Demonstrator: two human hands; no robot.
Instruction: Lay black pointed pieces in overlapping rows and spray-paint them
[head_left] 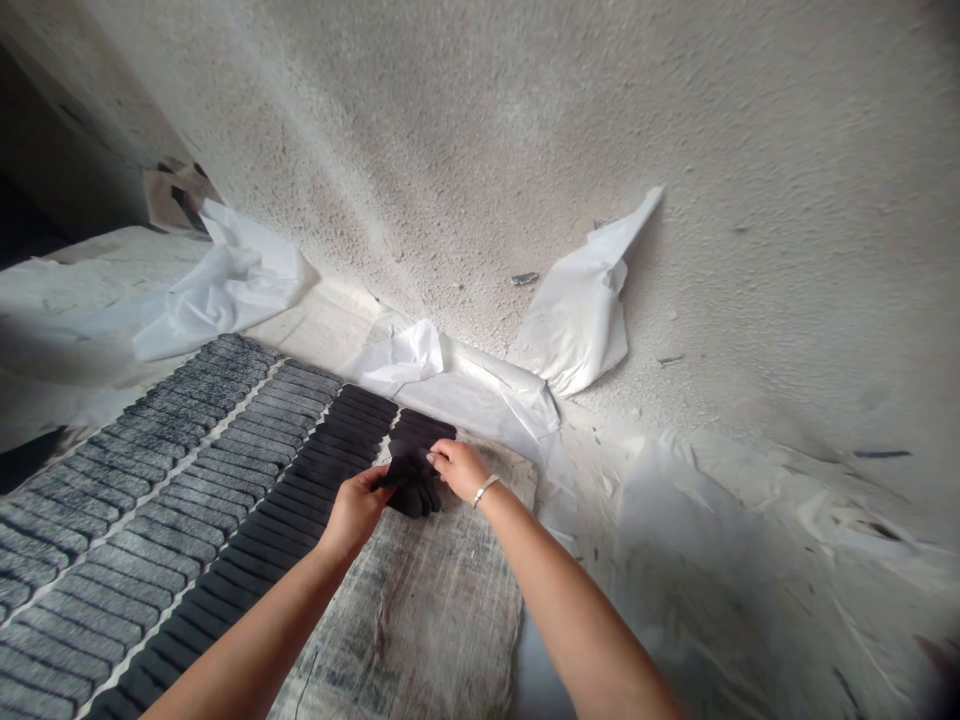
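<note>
The fingers of the left hand [352, 515] are clamping the near-left edge of a bunch of black strips [411, 490], while those of the right hand [461, 468] are pinching its right edge. This two-sided grip is probably supporting the limp bunch and fanning its layers apart; how many layers, I cannot tell. The bunch is hanging just above a worn, pale sheet [450, 600], at the near end of a short black row [427, 424].

Left of the fingers, a long black row [262, 545] is running beside two speckled grey rows [187, 420]. Their strips are lying side by side, seemingly so each face is showing, with narrow pale gaps separating the rows. Beyond the fingers, crumpled white sheeting [480, 390] is lying along the rough wall [450, 150], perhaps shielding the strips from its grit.
</note>
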